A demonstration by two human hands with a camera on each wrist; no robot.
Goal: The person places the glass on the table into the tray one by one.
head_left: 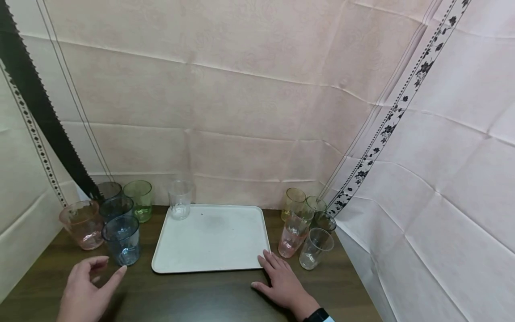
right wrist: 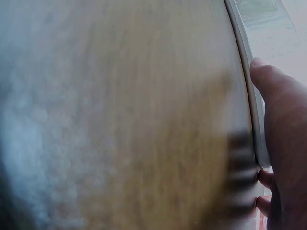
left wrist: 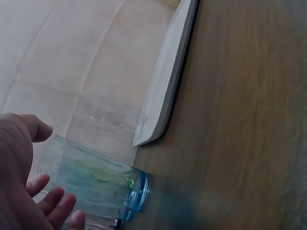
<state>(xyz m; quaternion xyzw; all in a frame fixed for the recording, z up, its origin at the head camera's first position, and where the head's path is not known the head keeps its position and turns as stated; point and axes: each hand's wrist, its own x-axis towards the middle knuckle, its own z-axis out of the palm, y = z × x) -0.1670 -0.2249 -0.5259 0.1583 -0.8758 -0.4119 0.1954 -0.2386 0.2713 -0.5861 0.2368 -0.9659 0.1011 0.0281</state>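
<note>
My left hand (head_left: 88, 288) is held just in front of a blue glass (head_left: 124, 241), with thumb and fingers spread apart and nothing between them. In the left wrist view the same blue glass (left wrist: 100, 182) stands beyond the loosely bent fingers. At the front right corner of a white tray (head_left: 213, 241), my right hand (head_left: 281, 282) lies with its fingers stretched toward a pink glass (head_left: 290, 239). The right wrist view has the thumb (right wrist: 268, 79) beside the tray's edge (right wrist: 243, 62). One clear glass (head_left: 179, 203) stands on the tray's back left corner.
Left of the tray, a pink glass (head_left: 84, 226), two dark glasses and a green glass (head_left: 138, 201) crowd around the blue one. On the right are a yellow glass (head_left: 293, 201), a greenish one, a dark one and a clear glass (head_left: 315, 250). Patterned cloth (head_left: 241, 112) hangs behind the brown table (head_left: 193, 295).
</note>
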